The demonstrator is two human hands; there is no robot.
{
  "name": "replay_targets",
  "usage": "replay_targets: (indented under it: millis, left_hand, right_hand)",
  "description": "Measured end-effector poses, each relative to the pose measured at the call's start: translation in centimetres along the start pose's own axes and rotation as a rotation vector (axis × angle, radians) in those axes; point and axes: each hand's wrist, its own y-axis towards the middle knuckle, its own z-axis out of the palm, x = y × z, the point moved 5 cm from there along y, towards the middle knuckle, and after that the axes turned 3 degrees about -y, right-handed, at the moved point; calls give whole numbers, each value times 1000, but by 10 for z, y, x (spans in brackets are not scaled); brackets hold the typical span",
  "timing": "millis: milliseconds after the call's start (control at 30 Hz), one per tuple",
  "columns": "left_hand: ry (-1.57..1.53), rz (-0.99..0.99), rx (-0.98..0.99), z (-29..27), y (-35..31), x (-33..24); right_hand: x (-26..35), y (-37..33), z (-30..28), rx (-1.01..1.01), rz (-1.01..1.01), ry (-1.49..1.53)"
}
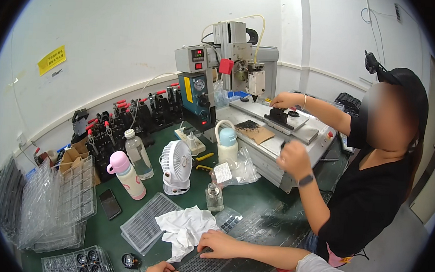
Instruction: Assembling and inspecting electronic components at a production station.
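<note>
A dark tray with a fine grid of small cells (195,270) lies on the table in front of me. My left hand (161,271) is at its left end, fingers bent and drawn together at the edge; what they hold, if anything, is too small to make out. Over the tray's far part, my right hand (217,244) has its fingers curled down and closed, their tips partly hidden. A crumpled white cloth (186,228) lies just beyond, close to the right hand's fingers. Left of my left hand sits a small round black part (130,261).
Beyond the cloth stand a glass bottle (214,197), a white fan (176,167) and a pink-capped bottle (127,176). Clear plastic trays (77,190) stack up at left. On the right, a co-worker (375,160) reaches over a benchtop machine (256,153).
</note>
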Motion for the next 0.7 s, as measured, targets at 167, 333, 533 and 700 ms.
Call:
replay_targets:
  millis: [167, 333, 533, 700]
  left_hand:
    - [84, 27, -36, -5, 0, -8]
    - [148, 85, -28, -7, 1, -21]
    - [233, 459, -298, -6, 4, -68]
    - [262, 618, -37, 92, 42, -161]
  right_hand:
    - [9, 1, 12, -108, -58, 7]
    - [8, 0, 14, -82, 14, -29]
    - [5, 1, 16, -125, -4, -33]
    - [2, -14, 8, -380, -217, 254]
